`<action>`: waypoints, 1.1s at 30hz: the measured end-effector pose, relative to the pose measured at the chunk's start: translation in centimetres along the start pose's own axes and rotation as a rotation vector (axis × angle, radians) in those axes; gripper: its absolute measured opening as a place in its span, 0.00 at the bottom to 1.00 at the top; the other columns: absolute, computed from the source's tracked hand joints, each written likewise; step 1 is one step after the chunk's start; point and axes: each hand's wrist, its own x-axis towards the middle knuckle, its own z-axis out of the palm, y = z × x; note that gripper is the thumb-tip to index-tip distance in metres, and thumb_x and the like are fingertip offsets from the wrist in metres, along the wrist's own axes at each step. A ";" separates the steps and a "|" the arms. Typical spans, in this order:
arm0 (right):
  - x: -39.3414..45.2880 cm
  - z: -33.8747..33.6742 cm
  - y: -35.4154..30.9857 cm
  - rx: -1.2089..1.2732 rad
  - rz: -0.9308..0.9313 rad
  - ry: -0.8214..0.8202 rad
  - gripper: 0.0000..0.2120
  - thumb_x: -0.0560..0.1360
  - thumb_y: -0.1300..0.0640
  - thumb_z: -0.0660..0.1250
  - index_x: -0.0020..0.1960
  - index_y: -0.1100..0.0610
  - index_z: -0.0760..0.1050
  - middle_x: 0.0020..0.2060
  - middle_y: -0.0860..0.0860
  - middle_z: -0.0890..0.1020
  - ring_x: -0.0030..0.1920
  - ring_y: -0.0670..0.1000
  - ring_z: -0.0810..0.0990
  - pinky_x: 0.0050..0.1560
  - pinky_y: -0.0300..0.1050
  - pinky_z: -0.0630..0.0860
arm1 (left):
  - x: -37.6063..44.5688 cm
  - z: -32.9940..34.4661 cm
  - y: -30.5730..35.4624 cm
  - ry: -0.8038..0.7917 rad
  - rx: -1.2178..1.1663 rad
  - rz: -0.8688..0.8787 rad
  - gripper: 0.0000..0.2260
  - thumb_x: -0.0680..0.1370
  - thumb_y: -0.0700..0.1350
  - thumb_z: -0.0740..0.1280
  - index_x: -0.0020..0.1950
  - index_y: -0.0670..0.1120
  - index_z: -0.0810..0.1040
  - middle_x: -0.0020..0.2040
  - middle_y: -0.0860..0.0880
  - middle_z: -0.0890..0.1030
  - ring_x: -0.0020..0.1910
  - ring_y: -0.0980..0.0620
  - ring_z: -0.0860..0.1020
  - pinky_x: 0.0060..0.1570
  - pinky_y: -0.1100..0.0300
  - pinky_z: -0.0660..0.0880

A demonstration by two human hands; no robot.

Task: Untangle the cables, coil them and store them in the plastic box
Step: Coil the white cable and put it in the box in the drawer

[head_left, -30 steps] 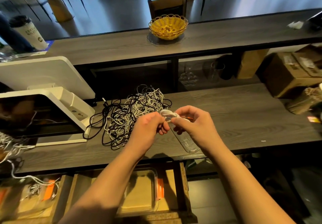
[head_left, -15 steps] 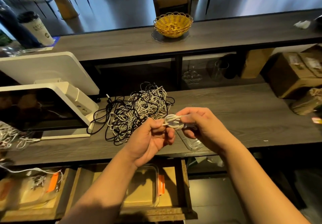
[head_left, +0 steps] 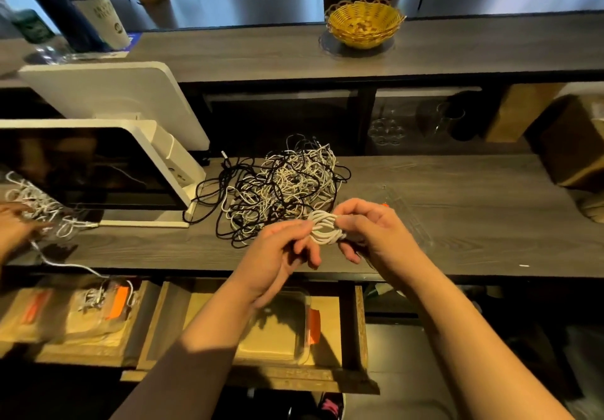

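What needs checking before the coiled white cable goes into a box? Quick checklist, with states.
1. Coiled white cable bundled tight: ok.
2. Left hand and right hand both grip it: ok.
3. Loose end tucked in: cannot tell.
4. Clear plastic box on the counter within reach, right of the hands: ok.
5. Box open: cannot tell.
6. Tangled cable pile separate from the coil: ok.
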 end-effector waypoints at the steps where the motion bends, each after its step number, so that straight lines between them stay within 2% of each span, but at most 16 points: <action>1: 0.3 0.3 0.2 0.059 0.036 -0.022 0.07 0.74 0.60 0.65 0.47 0.64 0.76 0.31 0.57 0.76 0.24 0.48 0.70 0.26 0.37 0.67 | -0.2 -0.3 -0.2 -0.013 -0.088 -0.017 0.17 0.77 0.45 0.64 0.27 0.47 0.72 0.30 0.42 0.77 0.34 0.49 0.77 0.40 0.60 0.76; 3: 0.7 0.9 0.8 0.205 0.097 -0.101 0.09 0.73 0.58 0.66 0.47 0.64 0.76 0.27 0.53 0.75 0.22 0.46 0.68 0.24 0.36 0.65 | -0.7 -0.9 -0.5 -0.062 -0.209 -0.029 0.17 0.77 0.44 0.62 0.27 0.47 0.76 0.30 0.44 0.77 0.34 0.50 0.76 0.39 0.58 0.75; 5: 1.3 1.7 1.5 0.398 0.144 -0.265 0.11 0.72 0.56 0.71 0.48 0.64 0.78 0.29 0.54 0.77 0.23 0.44 0.71 0.24 0.34 0.68 | -1.1 -1.8 -0.6 -0.134 -0.275 -0.041 0.16 0.78 0.44 0.59 0.34 0.45 0.82 0.31 0.46 0.77 0.33 0.50 0.75 0.40 0.57 0.74; 7: 1.6 2.2 2.1 0.504 0.165 -0.376 0.13 0.71 0.54 0.73 0.49 0.63 0.80 0.33 0.56 0.79 0.24 0.43 0.73 0.25 0.32 0.71 | -1.2 -2.3 -0.9 -0.164 -0.360 -0.064 0.13 0.76 0.45 0.60 0.35 0.42 0.78 0.30 0.45 0.77 0.32 0.50 0.75 0.39 0.56 0.74; 9: 2.3 3.1 3.1 0.453 0.217 -0.289 0.14 0.71 0.55 0.74 0.51 0.63 0.79 0.34 0.56 0.77 0.25 0.43 0.72 0.25 0.32 0.70 | -0.8 -4.0 -1.4 -0.072 -0.368 -0.083 0.13 0.74 0.44 0.62 0.30 0.43 0.70 0.28 0.45 0.75 0.30 0.49 0.73 0.35 0.57 0.71; 11: 3.0 3.9 4.6 0.296 0.262 -0.145 0.11 0.75 0.57 0.70 0.53 0.62 0.77 0.32 0.53 0.77 0.25 0.44 0.72 0.27 0.33 0.70 | -0.4 -6.4 -2.3 0.069 -0.190 -0.073 0.16 0.78 0.41 0.63 0.29 0.46 0.75 0.29 0.46 0.76 0.31 0.51 0.73 0.33 0.59 0.71; 14: 3.4 4.7 7.6 0.169 0.334 -0.043 0.11 0.77 0.56 0.66 0.55 0.62 0.76 0.31 0.52 0.78 0.27 0.46 0.72 0.32 0.37 0.70 | -0.2 -10.0 -3.6 0.180 0.137 -0.087 0.05 0.78 0.35 0.68 0.50 0.45 0.80 0.41 0.45 0.82 0.38 0.50 0.80 0.39 0.61 0.78; 16: 3.7 5.4 9.8 0.154 0.383 -0.015 0.12 0.76 0.57 0.67 0.56 0.62 0.76 0.31 0.54 0.77 0.28 0.47 0.73 0.33 0.38 0.70 | -0.3 -11.7 -5.0 0.178 0.244 -0.140 0.10 0.77 0.34 0.70 0.55 0.45 0.81 0.44 0.44 0.84 0.42 0.52 0.83 0.44 0.61 0.80; 18: 4.0 6.0 12.1 0.115 0.415 0.020 0.11 0.78 0.58 0.67 0.56 0.64 0.77 0.33 0.55 0.79 0.30 0.47 0.76 0.34 0.39 0.73 | -0.5 -12.9 -6.5 0.212 0.272 -0.174 0.09 0.77 0.33 0.71 0.51 0.45 0.83 0.42 0.46 0.85 0.39 0.54 0.83 0.42 0.63 0.80; 21: 4.7 6.3 16.0 -0.020 0.482 0.107 0.12 0.77 0.60 0.70 0.58 0.64 0.79 0.43 0.58 0.84 0.40 0.51 0.83 0.39 0.40 0.80 | -0.6 -14.9 -10.0 0.327 0.321 -0.233 0.07 0.77 0.34 0.72 0.48 0.47 0.83 0.42 0.44 0.85 0.36 0.56 0.83 0.38 0.65 0.79; 24: 5.1 6.3 20.1 -0.195 0.519 0.157 0.12 0.76 0.60 0.73 0.56 0.64 0.80 0.46 0.57 0.83 0.46 0.53 0.81 0.44 0.42 0.80 | -1.2 -16.3 -14.3 0.438 0.352 -0.282 0.06 0.76 0.37 0.73 0.47 0.48 0.84 0.46 0.42 0.86 0.41 0.49 0.85 0.42 0.58 0.82; 27: 5.3 6.6 23.1 -0.296 0.564 0.176 0.13 0.74 0.58 0.75 0.55 0.65 0.81 0.42 0.54 0.82 0.43 0.50 0.79 0.44 0.41 0.78 | -1.9 -16.6 -17.4 0.545 0.344 -0.338 0.06 0.76 0.37 0.74 0.52 0.43 0.84 0.51 0.40 0.85 0.44 0.46 0.85 0.49 0.48 0.83; 30: 5.3 6.7 24.8 -0.447 0.608 0.167 0.16 0.72 0.54 0.77 0.53 0.64 0.80 0.40 0.54 0.82 0.40 0.52 0.78 0.46 0.50 0.78 | -2.4 -16.7 -19.1 0.600 0.388 -0.387 0.10 0.76 0.39 0.75 0.57 0.39 0.84 0.53 0.42 0.85 0.49 0.46 0.84 0.54 0.46 0.82; 32: 5.2 6.4 25.4 -0.492 0.643 0.179 0.20 0.71 0.51 0.78 0.56 0.62 0.79 0.46 0.57 0.83 0.40 0.52 0.80 0.43 0.51 0.80 | -2.5 -16.5 -19.1 0.611 0.455 -0.388 0.12 0.75 0.41 0.76 0.58 0.41 0.84 0.52 0.45 0.85 0.51 0.47 0.83 0.56 0.48 0.81; 33: 5.2 6.1 25.4 -0.490 0.674 0.190 0.22 0.71 0.51 0.77 0.59 0.62 0.78 0.50 0.59 0.83 0.42 0.53 0.81 0.39 0.47 0.81 | -2.5 -16.3 -18.8 0.618 0.467 -0.388 0.13 0.75 0.42 0.76 0.59 0.41 0.83 0.51 0.46 0.84 0.51 0.48 0.83 0.57 0.49 0.80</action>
